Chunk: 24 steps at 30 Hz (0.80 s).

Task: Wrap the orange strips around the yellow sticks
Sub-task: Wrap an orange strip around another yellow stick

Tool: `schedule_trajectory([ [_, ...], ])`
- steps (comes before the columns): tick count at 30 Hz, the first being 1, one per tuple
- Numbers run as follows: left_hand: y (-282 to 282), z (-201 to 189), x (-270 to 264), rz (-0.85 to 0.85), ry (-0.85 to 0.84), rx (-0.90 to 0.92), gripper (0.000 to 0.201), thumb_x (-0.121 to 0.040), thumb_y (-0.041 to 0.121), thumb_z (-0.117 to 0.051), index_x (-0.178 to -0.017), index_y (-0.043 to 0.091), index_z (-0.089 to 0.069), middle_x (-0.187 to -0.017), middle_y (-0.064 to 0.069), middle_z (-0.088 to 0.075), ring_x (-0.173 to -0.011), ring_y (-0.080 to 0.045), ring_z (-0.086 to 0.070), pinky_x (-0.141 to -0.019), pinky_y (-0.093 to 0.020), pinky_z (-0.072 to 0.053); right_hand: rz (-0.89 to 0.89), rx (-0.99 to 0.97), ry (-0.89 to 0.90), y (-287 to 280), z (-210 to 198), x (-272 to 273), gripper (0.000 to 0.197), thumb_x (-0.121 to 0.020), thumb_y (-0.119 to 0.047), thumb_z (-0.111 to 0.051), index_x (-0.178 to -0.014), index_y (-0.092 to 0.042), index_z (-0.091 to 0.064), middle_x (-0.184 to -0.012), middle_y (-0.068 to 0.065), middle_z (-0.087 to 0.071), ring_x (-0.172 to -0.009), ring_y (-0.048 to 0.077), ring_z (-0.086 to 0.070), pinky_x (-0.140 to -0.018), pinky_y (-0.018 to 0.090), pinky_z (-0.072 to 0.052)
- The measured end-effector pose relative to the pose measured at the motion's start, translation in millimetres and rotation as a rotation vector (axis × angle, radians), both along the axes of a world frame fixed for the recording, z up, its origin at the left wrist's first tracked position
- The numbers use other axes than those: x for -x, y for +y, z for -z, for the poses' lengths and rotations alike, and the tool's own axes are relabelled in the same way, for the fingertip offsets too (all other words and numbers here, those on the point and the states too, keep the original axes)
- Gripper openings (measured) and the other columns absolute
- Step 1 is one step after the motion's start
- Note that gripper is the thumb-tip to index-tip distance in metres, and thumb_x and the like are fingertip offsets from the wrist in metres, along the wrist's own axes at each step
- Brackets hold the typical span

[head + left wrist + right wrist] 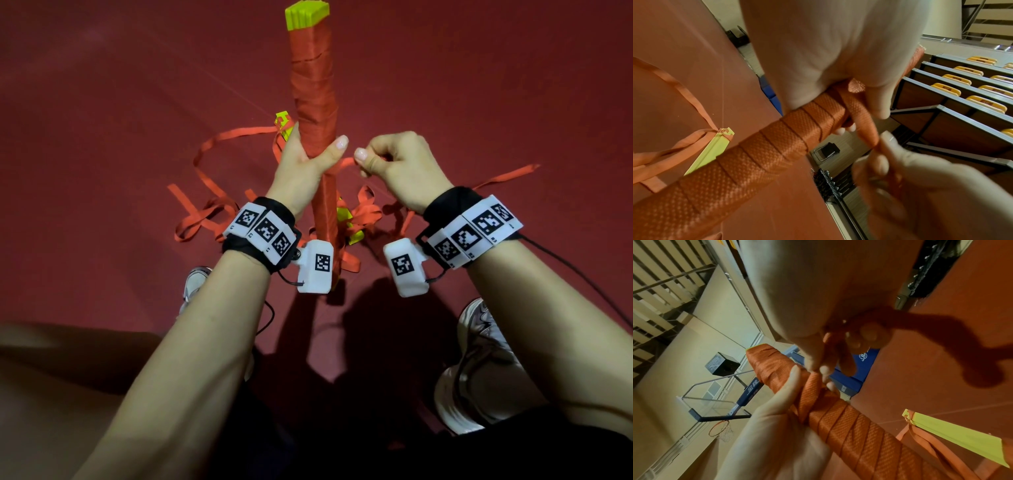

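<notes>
No readable brand; only black-and-white square code tags on both wristbands (263, 231), plus blurred white characters on a blue backboard pad (750, 391), unreadable.

Left hand (308, 154) wrapped around the middle of the stick bundle (313, 99), thumb across its front, bundle held upright and tilted slightly. Bundle covered in orange strip windings almost end to end, yellow-green tip (306, 15) bare at the far end.

Right hand (397, 164) just right of the left, fingers curled, pinching the loose strip end (863, 116) between thumb and fingertips; strip runs taut from the bundle under the left thumb to the pinch.

Below on the red floor (102, 102): tangle of spare orange strips (205, 219) and more yellow sticks (346, 219), partly hidden behind hands and bundle. White shoes (479, 370) near. Basketball hoop (720, 428) and rows of yellow seats (945, 87) in wrist views.
</notes>
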State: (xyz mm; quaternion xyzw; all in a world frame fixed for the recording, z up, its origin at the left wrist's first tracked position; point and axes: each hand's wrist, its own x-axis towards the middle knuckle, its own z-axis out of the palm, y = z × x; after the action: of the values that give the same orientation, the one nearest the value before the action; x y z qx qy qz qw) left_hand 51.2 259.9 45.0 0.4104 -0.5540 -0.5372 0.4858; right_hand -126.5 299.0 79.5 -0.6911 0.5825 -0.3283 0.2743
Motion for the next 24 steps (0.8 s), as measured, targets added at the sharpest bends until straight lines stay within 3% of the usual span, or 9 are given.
schedule_trajectory([
  [2,2,-2,1,0.034,0.024,-0.022,0.033,-0.088,0.021,-0.074,-0.11,0.008,-0.052,-0.096,-0.01,-0.058,-0.091,-0.019,-0.058,-0.082,-0.029,-0.053,0.015,-0.099,-0.008,1,3,-2,0.044,-0.101,-0.038,-0.057,-0.062,-0.018,-0.062,-0.044,-0.012,-0.054,-0.04,0.005,-0.041,-0.049,0.021,-0.032],
  [4,3,-3,2,0.066,0.052,-0.057,0.038,-0.085,0.02,-0.074,-0.112,0.005,-0.051,-0.098,-0.014,-0.057,-0.092,-0.023,-0.058,-0.082,-0.031,-0.052,0.039,-0.164,-0.035,2,4,-3,0.05,-0.1,-0.04,-0.057,-0.057,-0.016,-0.059,-0.049,-0.003,-0.058,-0.04,0.005,-0.04,-0.049,0.024,-0.034],
  [8,2,-5,-2,0.15,0.05,-0.114,0.049,-0.075,0.025,-0.081,-0.11,0.003,-0.055,-0.095,-0.005,-0.065,-0.092,-0.02,-0.061,-0.09,-0.035,-0.05,0.094,-0.284,-0.107,-2,-1,0,0.052,-0.096,-0.034,-0.062,-0.048,-0.015,-0.053,-0.043,-0.001,-0.048,-0.033,0.006,-0.036,-0.043,0.019,-0.032],
  [11,5,-10,-2,0.25,0.038,-0.13,0.056,-0.073,0.026,-0.081,-0.113,-0.002,-0.053,-0.098,-0.005,-0.065,-0.096,-0.022,-0.06,-0.096,-0.037,-0.047,0.093,-0.297,-0.141,-6,-1,6,0.036,-0.091,-0.028,-0.069,-0.057,-0.016,-0.065,-0.049,0.002,-0.054,-0.034,0.009,-0.04,-0.041,0.022,-0.034],
  [13,8,-12,-1,0.277,0.048,-0.14,0.056,-0.076,0.021,-0.079,-0.117,-0.003,-0.051,-0.1,-0.006,-0.067,-0.097,-0.021,-0.063,-0.096,-0.036,-0.049,0.075,-0.197,-0.134,-8,1,9,0.009,-0.085,-0.019,-0.074,-0.076,-0.021,-0.071,-0.051,-0.008,-0.057,-0.045,0.011,-0.05,-0.05,0.03,-0.045],
  [15,8,-12,-1,0.279,0.066,-0.149,0.05,-0.082,0.011,-0.074,-0.122,-0.005,-0.05,-0.101,-0.006,-0.069,-0.098,-0.02,-0.066,-0.095,-0.033,-0.05,0.001,-0.088,-0.114,-8,1,11,0.017,-0.082,-0.012,-0.07,-0.091,-0.026,-0.07,-0.063,-0.009,-0.064,-0.06,0.019,-0.06,-0.068,0.041,-0.056],
  [18,9,-13,-2,0.241,0.108,-0.182,0.047,-0.083,0.007,-0.068,-0.125,-0.006,-0.049,-0.102,-0.008,-0.069,-0.104,-0.022,-0.065,-0.099,-0.034,-0.05,-0.09,0.024,-0.118,-5,-2,14,0.027,-0.084,-0.001,-0.064,-0.098,-0.023,-0.072,-0.083,-0.007,-0.074,-0.085,0.016,-0.071,-0.084,0.042,-0.058],
  [22,12,-15,-3,0.209,0.16,-0.203,0.045,-0.084,0.005,-0.066,-0.125,-0.005,-0.051,-0.102,-0.007,-0.07,-0.098,-0.019,-0.068,-0.09,-0.031,-0.053,-0.145,0.022,-0.304,-3,-6,13,0.021,-0.086,0.005,-0.068,-0.1,-0.011,-0.066,-0.082,0.007,-0.076,-0.083,0.018,-0.073,-0.082,0.038,-0.056],
  [24,12,-17,-5,0.199,0.194,-0.207,0.038,-0.083,0.005,-0.065,-0.119,-0.002,-0.055,-0.097,-0.004,-0.071,-0.091,-0.017,-0.069,-0.084,-0.03,-0.054,-0.181,-0.029,-0.379,-2,-6,11,0.019,-0.087,0.006,-0.069,-0.098,-0.01,-0.066,-0.08,0.007,-0.076,-0.077,0.014,-0.072,-0.08,0.031,-0.056],
])
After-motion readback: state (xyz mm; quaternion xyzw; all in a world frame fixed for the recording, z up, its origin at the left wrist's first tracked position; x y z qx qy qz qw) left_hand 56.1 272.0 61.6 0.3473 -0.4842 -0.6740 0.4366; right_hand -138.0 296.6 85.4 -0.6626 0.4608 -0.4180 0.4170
